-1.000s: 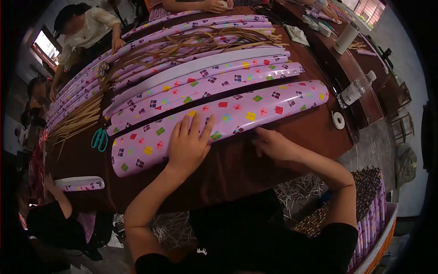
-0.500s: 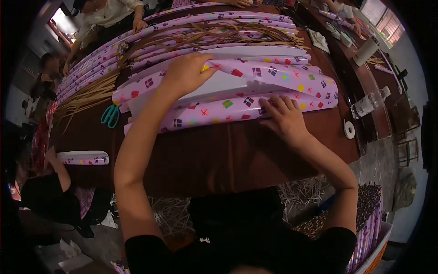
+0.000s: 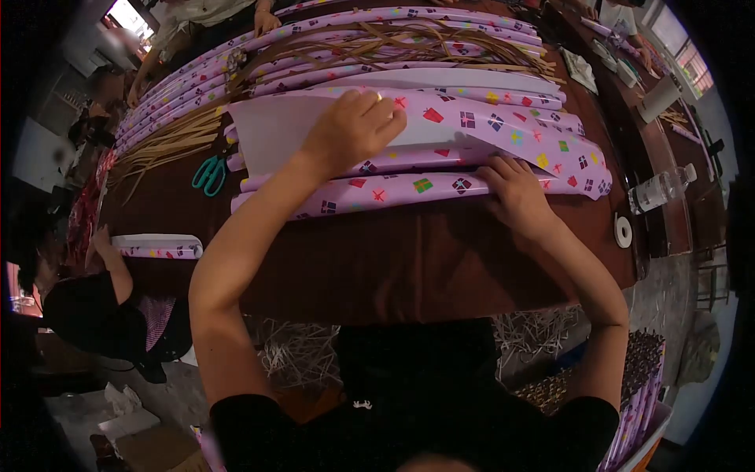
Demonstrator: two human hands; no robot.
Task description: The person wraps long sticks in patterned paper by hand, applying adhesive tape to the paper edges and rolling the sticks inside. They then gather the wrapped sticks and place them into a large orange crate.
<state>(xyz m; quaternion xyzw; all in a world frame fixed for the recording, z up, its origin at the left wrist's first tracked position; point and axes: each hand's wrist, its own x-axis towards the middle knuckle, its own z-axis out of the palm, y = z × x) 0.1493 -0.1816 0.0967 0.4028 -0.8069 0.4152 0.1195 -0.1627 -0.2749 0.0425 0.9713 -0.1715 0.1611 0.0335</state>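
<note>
The purple gift-printed paper sheet [image 3: 568,135] in the middle looks smooth and glossy on its printed face, while its white reverse [image 3: 275,130] looks matt. The long purple gift-printed paper rolls [image 3: 472,19] on the far side share that shine. The dark brown table covering [image 3: 354,259] is smooth with a soft, plastic-like sheen. The flat tan strips [image 3: 174,143] on the left look dull and papery, the teal scissor handles [image 3: 210,170] near them smooth plastic. The clear bottle [image 3: 661,190] on the right is shiny, see-through plastic

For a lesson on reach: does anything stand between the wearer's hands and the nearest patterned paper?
Nothing visible does. The left hand grips the patterned paper at its raised edge; the right hand touches its front rolled part.
</note>
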